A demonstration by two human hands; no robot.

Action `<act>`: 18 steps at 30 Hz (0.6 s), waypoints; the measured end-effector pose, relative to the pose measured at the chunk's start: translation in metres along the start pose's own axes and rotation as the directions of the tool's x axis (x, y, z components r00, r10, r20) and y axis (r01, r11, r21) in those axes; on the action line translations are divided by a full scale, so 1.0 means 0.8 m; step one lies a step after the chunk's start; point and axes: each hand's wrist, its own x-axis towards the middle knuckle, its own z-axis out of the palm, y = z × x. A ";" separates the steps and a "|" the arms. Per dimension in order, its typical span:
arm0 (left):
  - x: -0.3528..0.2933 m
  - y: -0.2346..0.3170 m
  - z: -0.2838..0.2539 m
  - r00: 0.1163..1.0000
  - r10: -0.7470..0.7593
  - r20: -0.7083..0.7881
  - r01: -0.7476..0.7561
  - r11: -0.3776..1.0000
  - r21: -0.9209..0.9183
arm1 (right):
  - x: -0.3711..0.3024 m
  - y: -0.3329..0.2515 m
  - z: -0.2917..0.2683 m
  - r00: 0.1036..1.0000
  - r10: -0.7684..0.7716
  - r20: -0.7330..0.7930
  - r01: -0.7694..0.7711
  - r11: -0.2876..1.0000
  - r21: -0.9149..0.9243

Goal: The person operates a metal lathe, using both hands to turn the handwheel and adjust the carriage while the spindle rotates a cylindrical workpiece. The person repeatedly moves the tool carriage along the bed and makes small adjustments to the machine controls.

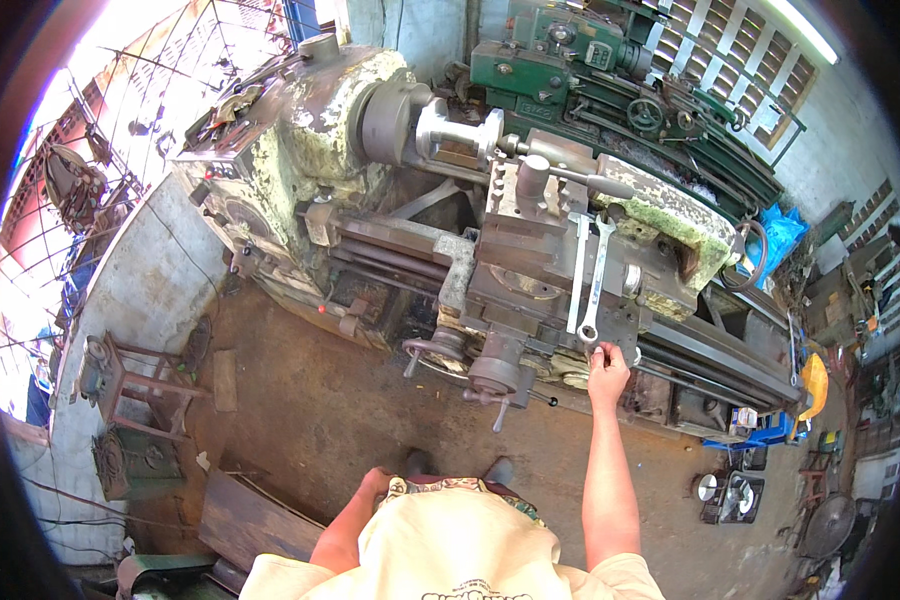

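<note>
Overhead view at the large, worn lathe with flaking pale-green paint [370, 130] — the landmark for all positions below. The person's right arm extends straight forward from the lower edge, elbow nearly locked, forearm rising toward the front of the lathe's carriage. The right hand [607, 372] is closed, its fingers curled together around the lower ring end of a long silver combination spanner [596, 285], which lies on top of the carriage and slants slightly away from the person. A second silver spanner [577, 272] lies just beside it on the left, roughly parallel. The left arm hangs bent at the person's side, well back from the lathe; the left hand [374, 480] sits low near the hip, and whether its fingers are spread or closed cannot be told. A bright steel cylindrical workpiece [457, 132] projects from the lathe's chuck — well behind the spanners. A dark-green second lathe [610, 80] stands beyond the first.
</note>
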 end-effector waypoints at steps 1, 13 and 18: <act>0.002 -0.003 0.003 1.000 -0.018 -0.003 0.018 0.999 -0.037 | 0.000 -0.002 0.000 1.000 -0.003 0.000 0.003 1.000 -0.006; 0.011 -0.016 0.009 1.000 0.022 -0.022 -0.023 1.000 -0.010 | -0.002 -0.009 -0.002 1.000 0.003 0.009 -0.003 1.000 -0.003; 0.006 -0.010 0.008 1.000 0.003 -0.024 -0.003 1.000 0.000 | -0.001 -0.003 0.000 1.000 0.008 0.008 -0.008 1.000 -0.002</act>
